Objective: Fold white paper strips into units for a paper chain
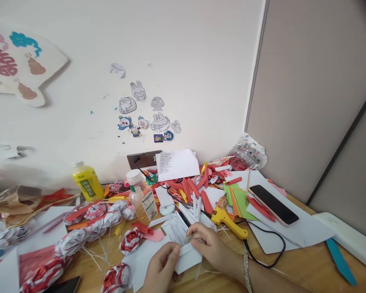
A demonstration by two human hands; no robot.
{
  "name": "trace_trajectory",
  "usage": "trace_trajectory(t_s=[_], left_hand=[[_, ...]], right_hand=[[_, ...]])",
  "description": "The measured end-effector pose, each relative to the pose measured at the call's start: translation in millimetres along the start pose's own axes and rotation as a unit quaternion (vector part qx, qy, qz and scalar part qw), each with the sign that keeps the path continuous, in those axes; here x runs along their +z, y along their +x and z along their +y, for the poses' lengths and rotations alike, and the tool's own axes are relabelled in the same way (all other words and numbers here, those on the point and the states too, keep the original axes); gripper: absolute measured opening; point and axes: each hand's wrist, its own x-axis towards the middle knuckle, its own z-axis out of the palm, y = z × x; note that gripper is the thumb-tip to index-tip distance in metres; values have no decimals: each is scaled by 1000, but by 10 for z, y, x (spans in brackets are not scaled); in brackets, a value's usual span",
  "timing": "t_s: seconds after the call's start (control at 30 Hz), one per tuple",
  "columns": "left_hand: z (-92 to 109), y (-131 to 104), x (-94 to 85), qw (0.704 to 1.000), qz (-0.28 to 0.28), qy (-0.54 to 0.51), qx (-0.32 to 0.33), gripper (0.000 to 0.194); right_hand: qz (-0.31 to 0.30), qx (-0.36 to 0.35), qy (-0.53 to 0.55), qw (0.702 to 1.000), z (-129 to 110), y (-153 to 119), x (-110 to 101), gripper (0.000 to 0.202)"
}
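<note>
Low in the head view, my left hand [162, 265] pinches the left end of a folded white paper [187, 260]. From the other side my right hand [210, 245], with a beaded bracelet at the wrist, has its thumb and fingers closed on the same paper. Its top edge is folded over into a narrow band. Just beyond my hands lies a pile of white paper strips [174, 228]. To the left of my left hand are red-and-white rolled paper flowers [131, 241], and a white sheet [143, 256] lies partly under that hand.
A yellow glue gun [228, 221] with a black cord lies right of the strips. Farther right are a phone [273, 204] and a teal tool [340, 261]. A yellow bottle [88, 182] and an open clear bottle [141, 199] stand at the back left, before the wall.
</note>
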Motion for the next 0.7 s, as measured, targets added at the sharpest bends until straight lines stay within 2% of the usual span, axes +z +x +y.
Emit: trace_trajectory(t_s=[0.17,0.33,0.53,0.7], left_hand=[[-76,37,-29,995,-2,-93,-23,37],[-49,36,-8,998,-3,-60,-17,28],[-65,35,-6,1000,2,-18,-11,28],[-121,74,-5,999,-10,-34,-9,33]], right_hand=[[49,32,63,996,-6,28,-14,13],[49,32,50,997,51,22,-10,14],[49,33,44,997,85,25,-1,14],[46,23,43,998,80,36,-3,13]])
